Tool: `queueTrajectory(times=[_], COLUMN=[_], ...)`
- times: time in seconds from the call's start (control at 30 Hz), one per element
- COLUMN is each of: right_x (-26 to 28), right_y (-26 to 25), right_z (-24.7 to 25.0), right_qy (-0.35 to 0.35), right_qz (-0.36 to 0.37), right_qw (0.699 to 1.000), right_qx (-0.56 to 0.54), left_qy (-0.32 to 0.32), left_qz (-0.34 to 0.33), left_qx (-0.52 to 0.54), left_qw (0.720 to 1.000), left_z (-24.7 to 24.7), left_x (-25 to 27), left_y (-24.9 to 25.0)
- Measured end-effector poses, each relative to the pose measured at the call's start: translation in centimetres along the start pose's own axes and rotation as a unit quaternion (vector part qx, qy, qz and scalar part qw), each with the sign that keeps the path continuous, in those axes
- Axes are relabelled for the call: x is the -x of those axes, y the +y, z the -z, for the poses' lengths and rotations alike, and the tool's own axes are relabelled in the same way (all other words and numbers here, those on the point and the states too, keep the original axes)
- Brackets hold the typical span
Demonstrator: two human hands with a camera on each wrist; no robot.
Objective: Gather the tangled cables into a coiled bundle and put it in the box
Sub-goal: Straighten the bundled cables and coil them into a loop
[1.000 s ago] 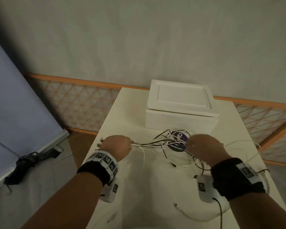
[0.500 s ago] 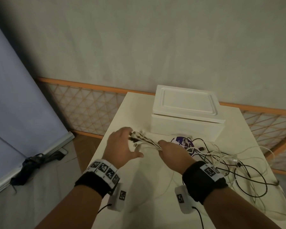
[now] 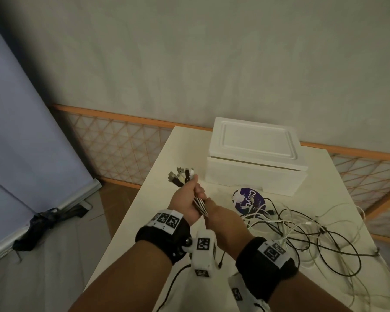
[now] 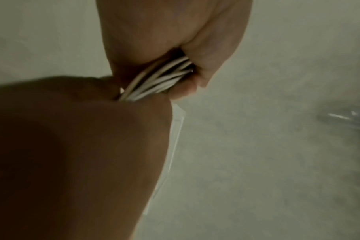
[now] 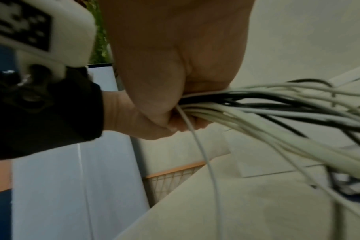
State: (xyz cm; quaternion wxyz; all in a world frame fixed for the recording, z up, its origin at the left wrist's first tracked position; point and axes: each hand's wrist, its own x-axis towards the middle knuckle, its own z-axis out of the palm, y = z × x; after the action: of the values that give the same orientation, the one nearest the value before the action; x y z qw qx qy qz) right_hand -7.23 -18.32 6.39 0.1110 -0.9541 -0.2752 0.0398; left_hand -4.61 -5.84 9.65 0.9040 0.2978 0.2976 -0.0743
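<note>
Several white and black cables (image 3: 302, 239) lie tangled on the white table (image 3: 144, 221), right of my hands. My left hand (image 3: 188, 195) grips their gathered ends, and the plug ends (image 3: 181, 176) stick up above its fist. Directly below it, my right hand (image 3: 218, 216) holds the same bundle, and the strands run from it to the tangle. In the left wrist view, white cables (image 4: 160, 79) pass between both fists. The right wrist view shows the cables (image 5: 257, 105) fanning out from my right hand (image 5: 175, 73). The white foam box (image 3: 254, 158) stands behind with its lid on.
A round purple printed disc (image 3: 249, 199) lies on the table in front of the box, partly under the cables. The table's left edge is close to my left arm, with floor and a dark bundle (image 3: 43, 224) below. An orange lattice fence (image 3: 122, 149) runs behind.
My left hand has closed round the plug ends, which my right hand held half a second ago. The gathered ends now point upward, and both fists sit closer together.
</note>
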Motion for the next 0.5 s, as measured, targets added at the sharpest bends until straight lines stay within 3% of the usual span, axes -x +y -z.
queueTrajectory(times=[0.1,0.2,0.27,0.4,0.5], right_x=[1.5,4.2,5.8,6.2,5.8], right_y=[2.7,7.7,10.8,14.3,14.8], right_z=[0.3,1.0,1.9,2.5,2.1], right_qy=[-0.04,-0.09,-0.073,-0.014,-0.076], right_qz=[-0.027,-0.127,-0.187,-0.229,-0.221], right_qw=[0.998,0.981,0.973,0.962,0.965], right_qx=[0.05,0.113,0.117,0.149,0.116], left_qy=[0.033,0.077,0.098,0.074,0.06], left_qz=[-0.027,-0.082,-0.11,-0.097,-0.106], left_qx=[0.053,0.082,0.078,0.105,0.112], left_qw=[0.998,0.99,0.986,0.987,0.986], left_z=[0.8,2.4,3.5,4.1,3.7], left_x=[-0.2,-0.2,-0.2,-0.3,-0.4], left_y=[1.3,4.8,6.6,5.8,5.3])
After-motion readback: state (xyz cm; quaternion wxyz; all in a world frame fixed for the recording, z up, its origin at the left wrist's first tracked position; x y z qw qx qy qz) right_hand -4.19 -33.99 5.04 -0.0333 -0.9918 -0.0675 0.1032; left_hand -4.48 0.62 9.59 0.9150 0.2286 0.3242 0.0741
